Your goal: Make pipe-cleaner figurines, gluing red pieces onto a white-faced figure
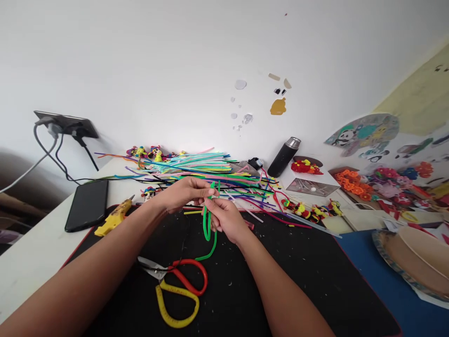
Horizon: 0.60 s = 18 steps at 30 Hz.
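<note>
Between my two hands a bright green pipe cleaner is bent into a loop, its loose end curving down towards the mat. My left hand pinches it near the top. Just beside, my right hand has its fingers closed round the lower part of the same piece. Below them a pair of scissors with one red and one yellow handle lies on the black mat, blades pointing left. Behind my hands spreads a heap of pipe cleaners in many colours.
A yellow glue gun and a black phone lie at the left. Towards the back right stand a black thermos and a white box. Small colourful figures sit near a round basket. Cables hang from a wall socket.
</note>
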{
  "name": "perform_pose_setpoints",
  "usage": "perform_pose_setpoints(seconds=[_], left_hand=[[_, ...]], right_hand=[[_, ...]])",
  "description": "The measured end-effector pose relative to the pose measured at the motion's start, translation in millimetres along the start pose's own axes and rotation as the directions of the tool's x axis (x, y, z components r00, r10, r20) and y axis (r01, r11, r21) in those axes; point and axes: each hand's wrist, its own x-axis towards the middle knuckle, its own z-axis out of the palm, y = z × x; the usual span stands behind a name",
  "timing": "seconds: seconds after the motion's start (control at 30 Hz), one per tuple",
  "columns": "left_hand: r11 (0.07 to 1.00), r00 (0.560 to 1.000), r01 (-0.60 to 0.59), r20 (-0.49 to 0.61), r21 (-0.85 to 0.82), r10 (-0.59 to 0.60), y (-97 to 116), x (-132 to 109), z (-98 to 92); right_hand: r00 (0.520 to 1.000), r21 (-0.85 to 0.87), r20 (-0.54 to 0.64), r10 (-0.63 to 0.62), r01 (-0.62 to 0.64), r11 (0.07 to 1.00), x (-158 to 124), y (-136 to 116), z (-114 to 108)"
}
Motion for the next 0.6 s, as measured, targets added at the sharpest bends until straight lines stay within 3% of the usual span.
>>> perform_pose_setpoints(seconds=[0.2,0.43,0.6], left_hand=[[0.982,0.984,-0.129,-0.101,0.141,0.144,-3,4,7.4],[0.981,0.97,-0.145,-0.179,0.127,0.166,-3,5,8.8],[0.979,0.977,-0.138,-0.141,0.15,0.16,-3,5,6.1]], right_hand=[[0.995,-0.056,-0.054,-0.081,0.078,0.995,4,4,-6],[0.994,-0.062,-0.052,-0.091,0.088,0.994,5,6,-11],[0.997,-0.059,-0.02,-0.079,0.078,0.995,5,6,-11]])
